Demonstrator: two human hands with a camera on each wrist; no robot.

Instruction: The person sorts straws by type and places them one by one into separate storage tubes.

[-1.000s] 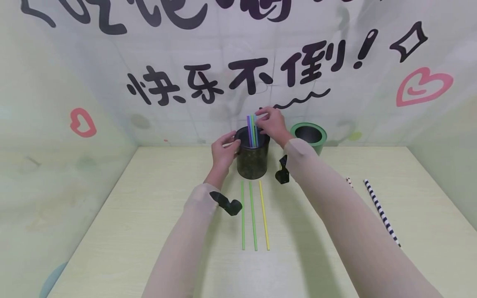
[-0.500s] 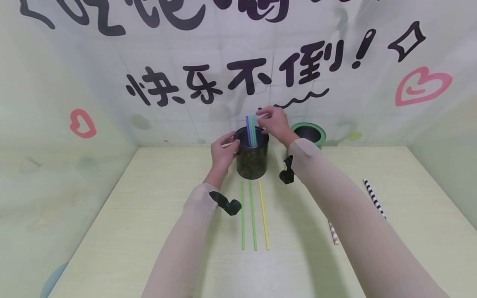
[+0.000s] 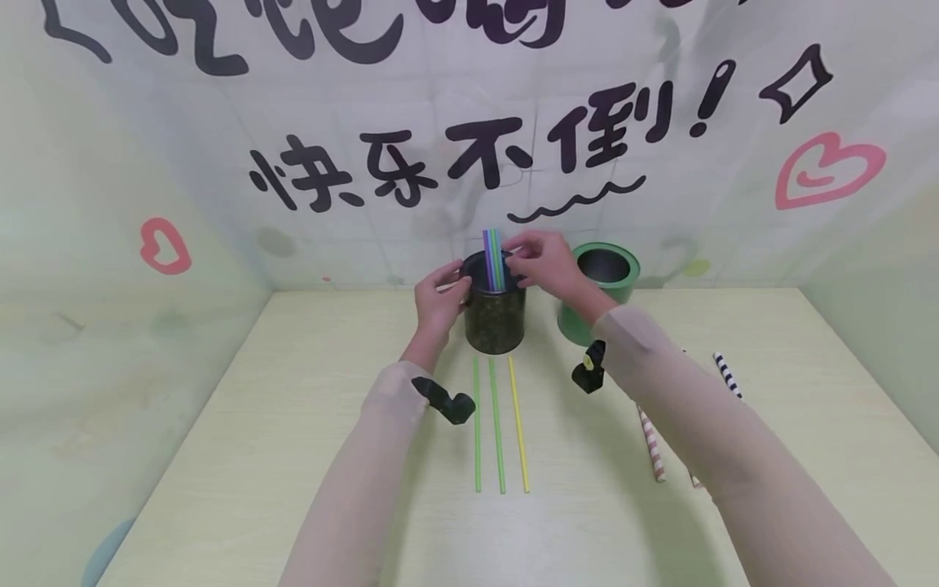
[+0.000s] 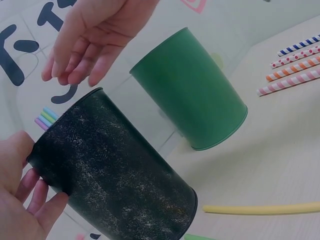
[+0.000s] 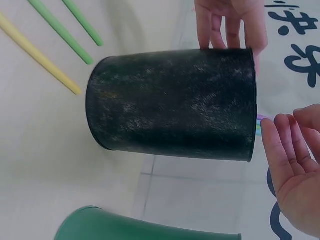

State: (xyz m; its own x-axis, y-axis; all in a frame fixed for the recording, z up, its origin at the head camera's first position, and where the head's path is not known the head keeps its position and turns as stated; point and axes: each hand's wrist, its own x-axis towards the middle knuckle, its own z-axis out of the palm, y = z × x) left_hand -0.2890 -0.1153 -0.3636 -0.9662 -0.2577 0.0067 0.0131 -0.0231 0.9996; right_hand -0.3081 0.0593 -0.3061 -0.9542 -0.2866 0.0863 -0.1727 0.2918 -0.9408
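Observation:
A dark black-brown cylindrical pot (image 3: 495,324) stands upright at the back of the table. Several thin coloured straws (image 3: 494,259), purple, blue and green, lean inside it with their tops above the rim. My left hand (image 3: 436,308) holds the pot's left side near the rim, its fingers (image 4: 41,197) against the wall in the left wrist view. Beside the straws, at the right of the rim, is my right hand (image 3: 552,267). Its fingers are loosely bent and nothing shows between them in the left wrist view, where this hand (image 4: 102,30) hangs over the pot.
A green pot (image 3: 575,326) stands right of the dark one, partly behind my right forearm. In front lie two green straws (image 3: 499,440) and a yellow straw (image 3: 519,432). Striped and dotted paper straws (image 4: 290,82) lie at the right, partly covered by my sleeve. A lettered sheet (image 3: 330,244) hangs behind.
My right hand has come down slightly beside the straws, and its forearm has shifted right, uncovering more of the green pot. The left hand stays on the dark pot.

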